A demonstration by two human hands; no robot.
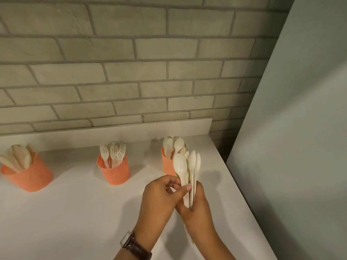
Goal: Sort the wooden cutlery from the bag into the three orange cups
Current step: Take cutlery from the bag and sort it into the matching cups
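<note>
- We see a white flat countertop (75, 212) with three cups in a row.
- Left orange mesh cup (30, 177): pale wooden knives (20, 156).
- Middle orange mesh cup (114, 173): wooden forks (113, 152).
- Right orange mesh cup (167, 166): wooden spoons (175, 144).
- Right hand (197, 207): fingers curled round an upright spoon bundle (187, 166), in front of the right cup.
- Left hand (159, 196): we see it pinching the bundle's front handle.

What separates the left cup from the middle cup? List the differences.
The left cup holds flat knives, the middle cup holds forks. The left cup's knives fan out leaning left; the middle cup's forks stand nearly upright, tines up. Both are orange perforated cups on the white counter.
</note>
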